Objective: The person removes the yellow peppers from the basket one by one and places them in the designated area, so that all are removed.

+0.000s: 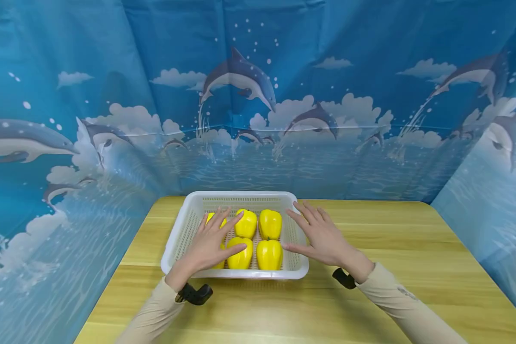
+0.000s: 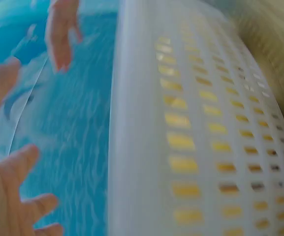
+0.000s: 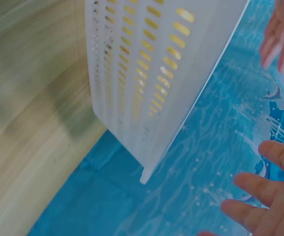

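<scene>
A white plastic basket (image 1: 236,274) with slotted walls stands on the table and holds several yellow bell peppers (image 1: 269,254) in two rows. Over its left part hovers my left hand (image 1: 211,243), fingers spread, hiding much of the leftmost peppers. My right hand (image 1: 324,236) is spread just by the basket's right rim, thumb and fingertips close to the edge. Neither hand grips anything. Through the slots of the basket wall (image 2: 142,123) in the left wrist view, yellow shows; the left fingers (image 2: 21,164) are spread above the rim. In the right wrist view the right fingers (image 3: 260,189) are spread too.
The wood-grain table (image 1: 391,248) extends to the right of the basket and in front of it. Behind and at both sides hangs a blue curtain (image 1: 258,162) printed with dolphins. A black wrist camera (image 1: 195,294) sits below the left hand, near the basket's front edge.
</scene>
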Available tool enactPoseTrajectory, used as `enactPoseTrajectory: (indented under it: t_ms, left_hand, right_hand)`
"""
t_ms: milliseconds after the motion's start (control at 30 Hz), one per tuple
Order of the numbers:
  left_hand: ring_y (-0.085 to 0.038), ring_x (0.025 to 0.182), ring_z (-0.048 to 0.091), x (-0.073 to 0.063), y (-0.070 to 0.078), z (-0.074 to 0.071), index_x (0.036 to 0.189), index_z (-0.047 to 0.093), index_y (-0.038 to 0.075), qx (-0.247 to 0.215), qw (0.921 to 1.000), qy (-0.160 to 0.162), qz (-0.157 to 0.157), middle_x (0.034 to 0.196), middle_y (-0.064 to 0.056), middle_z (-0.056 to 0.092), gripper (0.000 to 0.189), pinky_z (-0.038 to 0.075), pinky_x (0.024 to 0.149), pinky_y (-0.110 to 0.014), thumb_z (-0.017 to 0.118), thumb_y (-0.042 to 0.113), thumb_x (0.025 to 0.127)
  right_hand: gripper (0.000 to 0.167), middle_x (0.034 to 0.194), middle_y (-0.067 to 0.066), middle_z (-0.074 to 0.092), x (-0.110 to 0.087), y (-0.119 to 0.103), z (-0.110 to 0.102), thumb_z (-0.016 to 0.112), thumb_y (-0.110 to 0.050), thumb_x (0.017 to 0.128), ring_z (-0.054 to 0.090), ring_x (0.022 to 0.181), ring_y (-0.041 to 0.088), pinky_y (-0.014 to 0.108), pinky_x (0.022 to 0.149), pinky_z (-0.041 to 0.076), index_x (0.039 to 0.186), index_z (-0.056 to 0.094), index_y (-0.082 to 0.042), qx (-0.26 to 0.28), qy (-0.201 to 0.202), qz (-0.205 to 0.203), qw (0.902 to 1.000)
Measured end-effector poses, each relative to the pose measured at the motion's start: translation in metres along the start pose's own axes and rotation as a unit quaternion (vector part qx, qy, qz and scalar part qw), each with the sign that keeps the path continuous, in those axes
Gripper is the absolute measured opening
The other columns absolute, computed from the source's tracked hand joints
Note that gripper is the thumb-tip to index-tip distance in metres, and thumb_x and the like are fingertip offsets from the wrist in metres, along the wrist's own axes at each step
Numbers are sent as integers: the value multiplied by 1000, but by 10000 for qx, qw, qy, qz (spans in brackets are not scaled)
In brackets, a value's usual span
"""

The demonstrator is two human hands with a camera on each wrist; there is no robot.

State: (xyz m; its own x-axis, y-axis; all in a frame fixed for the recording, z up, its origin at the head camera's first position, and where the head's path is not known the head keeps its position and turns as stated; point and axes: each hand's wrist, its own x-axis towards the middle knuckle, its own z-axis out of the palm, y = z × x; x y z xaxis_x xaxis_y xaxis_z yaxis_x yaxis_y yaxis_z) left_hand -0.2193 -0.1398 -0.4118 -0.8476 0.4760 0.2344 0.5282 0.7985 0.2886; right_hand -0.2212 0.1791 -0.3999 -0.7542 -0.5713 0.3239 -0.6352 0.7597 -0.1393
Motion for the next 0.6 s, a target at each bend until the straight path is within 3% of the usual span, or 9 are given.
enactPoseTrajectory:
  t_ms: [233, 400, 600]
  left_hand:
    - [-37, 136, 25, -34, -38, 1, 140, 48, 15, -288, 9930, 710, -896, 146, -16, 37, 70, 10, 107, -57, 60, 57, 86]
    - [-40, 136, 22, -46, -57, 3, 139, 49, 13, -418, 9851, 975, -1356, 146, -18, 36, 67, 13, 105, -60, 63, 51, 86]
    - [-44, 133, 24, -51, -68, 2, 141, 45, 9, -624, 9778, 1062, -1696, 148, -23, 29, 69, 20, 101, -63, 64, 46, 87]
  right_hand:
    - [78, 144, 10, 41, 5, -7, 5, 49, -66, 87, 35, 131, 33, 56, 101, 30, 145, 38, -15, 944, -252, 422, 9943]
    - [76, 138, 8, 48, 12, -9, 8, 47, -66, 88, 44, 124, 30, 51, 97, 37, 143, 41, -13, 1291, -319, 550, 9896]
    - [74, 133, 7, 52, 20, -11, 7, 51, -63, 88, 50, 116, 25, 46, 91, 43, 138, 47, -9, 1695, -438, 638, 9825]
